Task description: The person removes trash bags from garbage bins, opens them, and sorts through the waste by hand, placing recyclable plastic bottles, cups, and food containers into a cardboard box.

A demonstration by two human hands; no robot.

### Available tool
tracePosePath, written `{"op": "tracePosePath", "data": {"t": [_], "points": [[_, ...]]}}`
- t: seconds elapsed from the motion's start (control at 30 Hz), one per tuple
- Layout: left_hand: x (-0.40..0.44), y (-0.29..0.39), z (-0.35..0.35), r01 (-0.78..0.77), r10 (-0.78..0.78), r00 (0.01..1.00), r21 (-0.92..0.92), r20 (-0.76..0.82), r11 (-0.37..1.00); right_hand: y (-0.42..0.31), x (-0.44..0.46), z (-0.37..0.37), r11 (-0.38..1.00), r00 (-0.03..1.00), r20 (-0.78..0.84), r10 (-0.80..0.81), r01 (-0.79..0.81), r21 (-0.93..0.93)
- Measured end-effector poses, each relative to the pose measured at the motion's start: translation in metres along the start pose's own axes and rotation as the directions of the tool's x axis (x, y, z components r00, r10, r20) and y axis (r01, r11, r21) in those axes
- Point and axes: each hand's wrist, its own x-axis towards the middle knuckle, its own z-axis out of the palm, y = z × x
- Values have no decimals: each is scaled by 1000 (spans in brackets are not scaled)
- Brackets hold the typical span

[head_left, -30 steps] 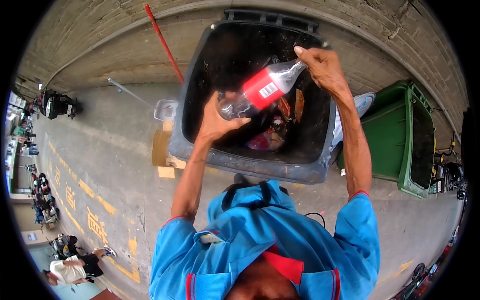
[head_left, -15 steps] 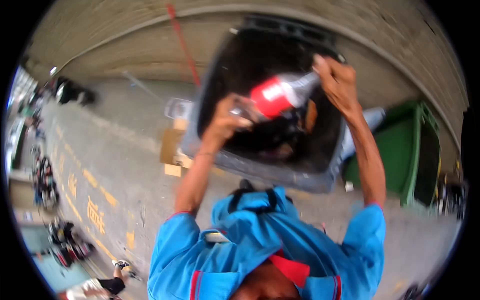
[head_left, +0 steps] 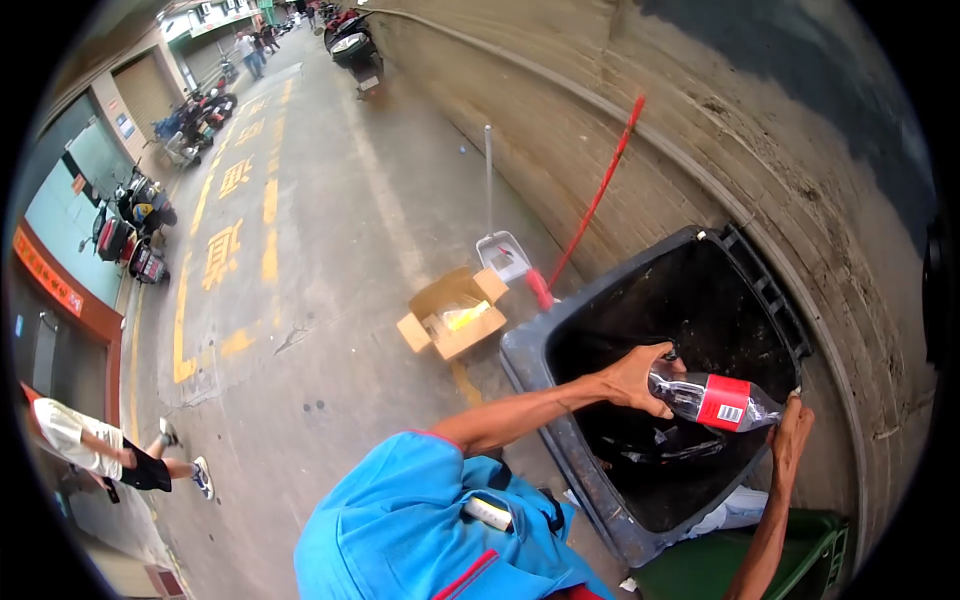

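Note:
A clear plastic bottle with a red label and a white barcode patch is held out over a dark wheeled bin. My left hand is closed round its base end, thumb and fingers on either side. At the narrow neck end, my right hand grips with fingers pressed together; whether a cap is there is hidden. The bottle lies almost level, its neck tipped slightly down to the right. Dark, shiny bags or wrappers lie inside the bin below it.
An opened cardboard box sits left of the bin. Beyond it are a long-handled dustpan and a red-handled broom. A green bin stands close at the right. A person walks at far left; motorbikes line the lane.
My view has swung left along the lane, so the bin and hands now appear lower right. The bottle's neck has gone from pointing up-right to slightly down-right. Both hands still hold it.

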Motion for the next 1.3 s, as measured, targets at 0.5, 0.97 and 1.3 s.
{"op": "tracePosePath", "data": {"t": [0.5,0.97,1.3], "points": [[6,-28,-15,481,-85,856,-726,510,492,-117,-3,-9,190,192,-3,-981,968,-162],[-7,-24,-23,326,-221,943,-556,250,765,-74,-13,-24,975,956,291,-27,89,-202],[-10,-42,-35,525,-142,841,-724,522,447,-129,-49,-29,796,802,360,-477,568,-210]]}}
